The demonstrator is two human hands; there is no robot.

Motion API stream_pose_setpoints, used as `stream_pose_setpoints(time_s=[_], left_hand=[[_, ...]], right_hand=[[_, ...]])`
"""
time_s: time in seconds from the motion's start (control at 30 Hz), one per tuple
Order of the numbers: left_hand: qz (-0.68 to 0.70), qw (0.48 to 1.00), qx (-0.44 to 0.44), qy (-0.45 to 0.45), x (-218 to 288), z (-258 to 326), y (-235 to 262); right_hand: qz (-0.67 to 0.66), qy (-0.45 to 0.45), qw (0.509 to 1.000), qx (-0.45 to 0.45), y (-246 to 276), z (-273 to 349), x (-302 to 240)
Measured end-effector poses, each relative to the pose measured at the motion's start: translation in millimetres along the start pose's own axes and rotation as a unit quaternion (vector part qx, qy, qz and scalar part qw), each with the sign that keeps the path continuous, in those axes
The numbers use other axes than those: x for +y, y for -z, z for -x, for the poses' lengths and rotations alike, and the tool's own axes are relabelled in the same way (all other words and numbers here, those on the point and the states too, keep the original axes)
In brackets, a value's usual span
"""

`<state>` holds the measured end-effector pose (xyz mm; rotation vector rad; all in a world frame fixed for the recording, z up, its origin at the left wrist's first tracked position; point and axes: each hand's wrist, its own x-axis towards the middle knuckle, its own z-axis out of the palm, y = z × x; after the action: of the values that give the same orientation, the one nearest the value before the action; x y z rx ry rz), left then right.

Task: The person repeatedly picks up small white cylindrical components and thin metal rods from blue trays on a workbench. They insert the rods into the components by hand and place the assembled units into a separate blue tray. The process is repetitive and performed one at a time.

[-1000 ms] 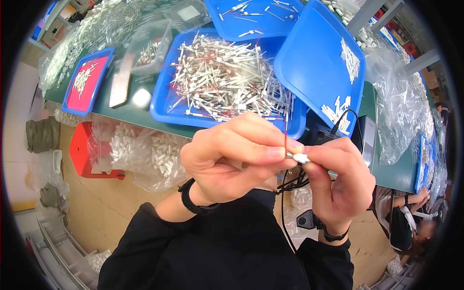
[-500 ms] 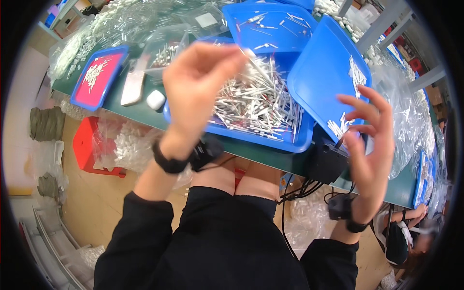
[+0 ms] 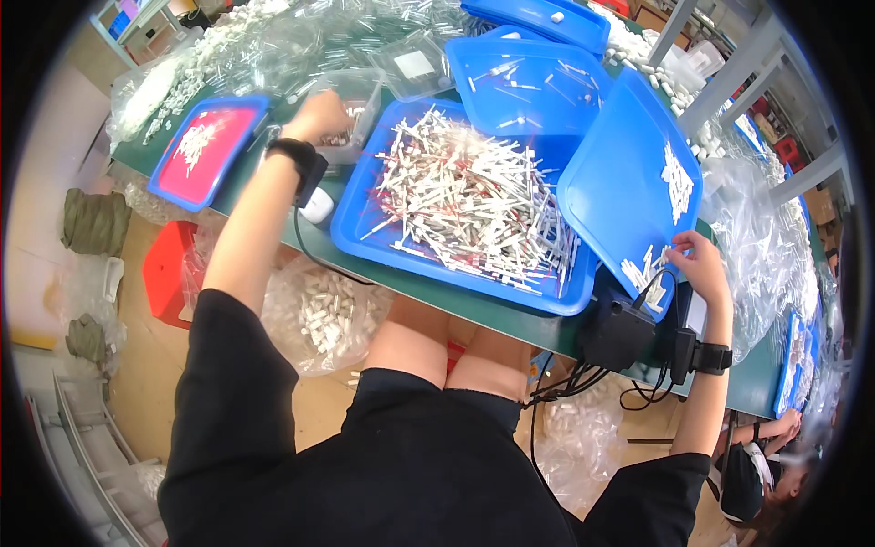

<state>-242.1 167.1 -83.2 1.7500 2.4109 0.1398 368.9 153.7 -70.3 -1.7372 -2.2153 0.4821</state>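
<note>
My left hand [image 3: 319, 117] is closed over the near left side of a clear plastic box [image 3: 369, 84] with small pale pieces in it. Its fingertips point into the box, and what they hold is hidden. At the right, my right hand [image 3: 700, 263] has thumb and fingers pinched together by the edge of a tilted blue tray [image 3: 606, 173]. A small pile of white sticks [image 3: 645, 270] lies in the tray beside those fingertips; what is between them is too small to name. Between my hands, a blue tray [image 3: 351, 223] holds a large heap of thin white sticks [image 3: 474, 196], some with red parts.
To the left lies a blue-rimmed tray with a red bottom [image 3: 219, 150]. Another blue tray [image 3: 547, 105] with scattered sticks sits behind the heap. A black box with cables [image 3: 620, 328] is at the table's front edge. Someone else's arms [image 3: 775, 426] show at far right.
My left hand has moved left and away from above the heap to the clear box. My right hand has come down to the tilted tray's edge, its spread fingers now pinched.
</note>
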Motion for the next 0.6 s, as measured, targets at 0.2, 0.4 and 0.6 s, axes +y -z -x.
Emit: stream_pose_setpoints(time_s=[0.2, 0.4, 0.6], left_hand=[[0.058, 0.995, 0.084, -0.014, -12.6, 4.8, -9.6], [0.182, 0.978, 0.074, 0.067, -15.0, 1.0, -11.0], [0.247, 0.961, 0.033, 0.117, -1.0, 8.7, 0.5]], right_hand=[[0.015, 0.023, 1.000, -0.011, -14.4, -9.4, -17.1], [-0.013, 0.021, 0.999, 0.040, -22.1, -7.3, -19.4], [-0.037, 0.011, 0.997, 0.074, -16.7, -5.0, -27.5]])
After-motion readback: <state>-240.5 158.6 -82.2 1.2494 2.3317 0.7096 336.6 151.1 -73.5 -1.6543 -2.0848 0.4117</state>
